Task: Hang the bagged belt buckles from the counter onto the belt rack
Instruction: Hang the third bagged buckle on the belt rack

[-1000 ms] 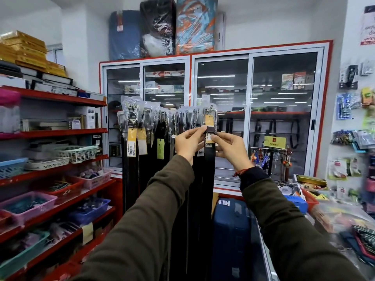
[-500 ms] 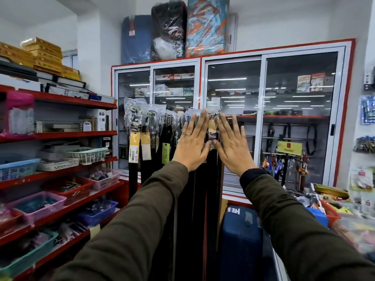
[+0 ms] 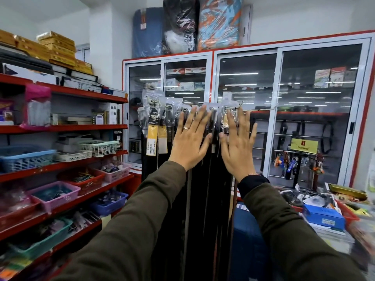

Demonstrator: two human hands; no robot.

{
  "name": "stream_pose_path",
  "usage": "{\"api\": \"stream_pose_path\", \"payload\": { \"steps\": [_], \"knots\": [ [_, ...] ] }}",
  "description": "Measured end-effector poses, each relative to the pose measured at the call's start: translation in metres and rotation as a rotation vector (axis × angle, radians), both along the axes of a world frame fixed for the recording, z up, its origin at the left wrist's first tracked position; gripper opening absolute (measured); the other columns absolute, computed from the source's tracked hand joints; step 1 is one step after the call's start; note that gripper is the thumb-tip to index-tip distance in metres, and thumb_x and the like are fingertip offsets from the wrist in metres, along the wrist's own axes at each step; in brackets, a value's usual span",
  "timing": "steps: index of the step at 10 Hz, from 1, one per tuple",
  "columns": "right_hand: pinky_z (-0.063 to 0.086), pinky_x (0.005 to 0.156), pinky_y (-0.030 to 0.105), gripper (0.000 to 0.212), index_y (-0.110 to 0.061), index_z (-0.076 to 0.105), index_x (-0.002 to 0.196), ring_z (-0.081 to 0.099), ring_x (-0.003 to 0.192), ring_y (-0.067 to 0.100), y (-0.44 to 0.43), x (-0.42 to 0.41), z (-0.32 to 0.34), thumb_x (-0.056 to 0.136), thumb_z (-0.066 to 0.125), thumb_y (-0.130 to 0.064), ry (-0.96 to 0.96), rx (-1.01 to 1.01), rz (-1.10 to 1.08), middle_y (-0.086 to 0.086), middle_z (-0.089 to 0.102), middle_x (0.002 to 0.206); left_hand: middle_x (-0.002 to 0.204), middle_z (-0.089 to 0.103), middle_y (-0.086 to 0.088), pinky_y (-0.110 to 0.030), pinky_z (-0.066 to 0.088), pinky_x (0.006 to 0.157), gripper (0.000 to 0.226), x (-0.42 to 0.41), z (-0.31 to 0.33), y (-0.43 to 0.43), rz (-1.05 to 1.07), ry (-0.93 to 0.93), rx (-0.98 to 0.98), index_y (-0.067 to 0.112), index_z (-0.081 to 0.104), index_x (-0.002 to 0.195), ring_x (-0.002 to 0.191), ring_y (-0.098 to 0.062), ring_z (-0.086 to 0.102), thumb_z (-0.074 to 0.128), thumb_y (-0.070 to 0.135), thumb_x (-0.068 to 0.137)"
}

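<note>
Several black belts with buckles in clear plastic bags (image 3: pixel 151 110) hang in a row from a metal rack hook (image 3: pixel 236 107) in front of the glass cabinet. My left hand (image 3: pixel 189 141) lies flat against the hanging belts (image 3: pixel 203 199), fingers spread, a ring on one finger. My right hand (image 3: pixel 237 144) is also flat and spread, just right of the left, pressing on the rightmost bagged buckle (image 3: pixel 225 118). Neither hand grips anything. Yellow and white price tags (image 3: pixel 152 142) dangle from the left belts.
Red shelves (image 3: pixel 60 128) with plastic baskets line the left side. A glass-door cabinet (image 3: pixel 280 110) stands behind the rack. A blue suitcase (image 3: pixel 249 240) sits below at right, beside a cluttered counter (image 3: pixel 324 209) with boxes and packets. A key-ring stand (image 3: pixel 302 161) is at right.
One second ago both hands pinched the rightmost bagged buckle at the rack. They let go, opened flat and now press against the hanging belts. The view has shifted left.
</note>
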State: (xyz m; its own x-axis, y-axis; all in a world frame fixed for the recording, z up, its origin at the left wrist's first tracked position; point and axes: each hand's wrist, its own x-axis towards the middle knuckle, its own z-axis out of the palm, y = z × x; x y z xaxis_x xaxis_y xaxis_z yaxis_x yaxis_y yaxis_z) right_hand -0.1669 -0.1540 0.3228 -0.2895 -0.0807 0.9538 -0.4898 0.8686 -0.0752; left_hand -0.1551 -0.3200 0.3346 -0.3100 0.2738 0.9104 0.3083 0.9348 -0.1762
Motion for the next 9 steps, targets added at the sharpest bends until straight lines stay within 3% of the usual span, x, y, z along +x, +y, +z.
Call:
{"api": "stream_pose_path", "payload": {
  "steps": [1,2,3,5,7,9],
  "knots": [
    [0.000,0.123,0.058,0.065,-0.020,0.009,0.158,-0.005,0.156,0.026,-0.027,0.014,0.001,0.102,0.035,-0.042,0.025,-0.134,-0.004,0.012,-0.002,0.167,0.169,0.008,-0.005,-0.050,-0.004,0.126,0.063,0.020,0.002,-0.032,0.031,0.087,0.031,0.018,0.015,0.159,0.157,-0.026,0.004,0.038,0.036,0.102],
    [-0.001,0.124,0.058,0.068,-0.015,0.010,0.158,-0.003,0.155,0.032,-0.061,0.028,0.007,0.102,0.037,-0.042,0.076,-0.094,0.062,0.017,-0.002,0.166,0.169,0.010,-0.010,-0.058,0.003,0.125,0.064,0.036,0.006,-0.067,0.052,0.122,0.085,0.016,0.015,0.158,0.156,-0.030,0.005,0.038,0.033,0.102],
    [0.002,0.124,0.057,0.064,-0.015,0.016,0.157,0.000,0.155,0.032,-0.101,0.034,0.016,0.102,0.037,-0.040,0.107,0.102,0.101,0.012,0.004,0.167,0.169,0.006,-0.011,-0.057,0.000,0.125,0.063,0.044,0.006,-0.100,0.058,0.118,0.156,0.015,0.012,0.159,0.157,-0.030,0.002,0.036,0.028,0.102],
    [0.007,0.121,0.062,0.062,-0.024,0.011,0.158,0.002,0.155,0.030,-0.156,0.019,0.023,0.102,0.025,-0.046,0.030,0.333,-0.026,0.003,0.006,0.168,0.170,-0.001,-0.003,-0.054,-0.002,0.126,0.065,0.032,0.003,-0.151,0.077,-0.068,0.117,0.017,0.003,0.159,0.157,-0.024,-0.007,0.026,0.031,0.101],
    [0.008,0.122,0.060,0.063,-0.026,0.010,0.158,0.003,0.156,0.028,-0.155,-0.007,0.020,0.101,0.028,-0.047,-0.087,0.309,-0.104,-0.002,0.006,0.168,0.170,0.003,-0.001,-0.053,0.004,0.126,0.069,0.007,0.005,-0.158,0.074,-0.189,-0.003,0.016,0.004,0.159,0.156,-0.023,-0.004,0.029,0.037,0.099],
    [0.006,0.123,0.059,0.064,-0.027,0.007,0.158,0.001,0.156,0.026,-0.150,-0.003,0.018,0.101,0.029,-0.046,-0.095,0.302,-0.127,-0.005,0.004,0.168,0.170,0.002,0.000,-0.051,0.005,0.127,0.069,0.001,-0.002,-0.141,0.039,-0.168,0.098,0.016,0.004,0.159,0.157,-0.021,-0.002,0.028,0.036,0.098]
  ]
}}
